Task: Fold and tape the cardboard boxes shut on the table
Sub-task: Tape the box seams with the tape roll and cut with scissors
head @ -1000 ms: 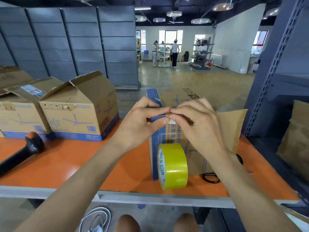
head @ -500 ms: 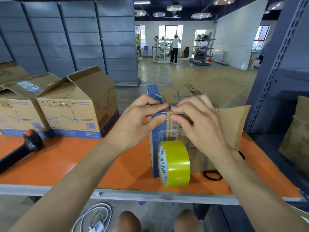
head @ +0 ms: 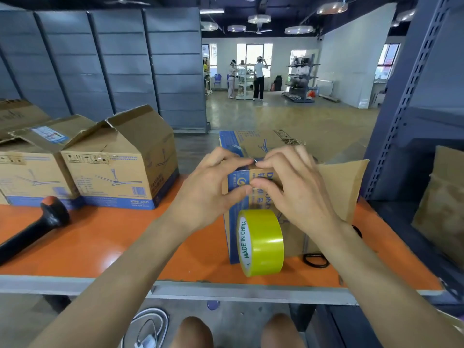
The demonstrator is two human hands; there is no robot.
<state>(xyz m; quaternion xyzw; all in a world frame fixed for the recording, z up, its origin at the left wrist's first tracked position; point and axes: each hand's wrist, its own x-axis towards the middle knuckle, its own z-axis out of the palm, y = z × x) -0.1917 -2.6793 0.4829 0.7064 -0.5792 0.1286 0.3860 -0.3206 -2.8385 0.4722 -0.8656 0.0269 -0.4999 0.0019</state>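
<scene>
A cardboard box (head: pixel 261 141) with blue edging stands on the orange table (head: pixel 100 237), one side flap (head: pixel 344 187) sticking out to the right. My left hand (head: pixel 208 187) and my right hand (head: pixel 296 187) meet at the box's near top edge. Both pinch a strip of clear tape there, index fingertips on top and thumbs on the front face. A yellow tape roll (head: pixel 266 242) sits upright in front of the box by the table's front edge. A shiny strip runs up from it toward my fingers.
Two more cardboard boxes (head: pixel 120 167) (head: pixel 27 169) with raised flaps stand at the left. A black tool (head: pixel 30 229) lies at the left front. Black scissors handles (head: pixel 315 259) peek out under my right forearm. A grey shelf upright (head: pixel 401 96) and brown cardboard (head: pixel 444 209) bound the right.
My thumbs have slid down onto the box's front face while my index fingers stay at the top edge. The box and the roll stay put.
</scene>
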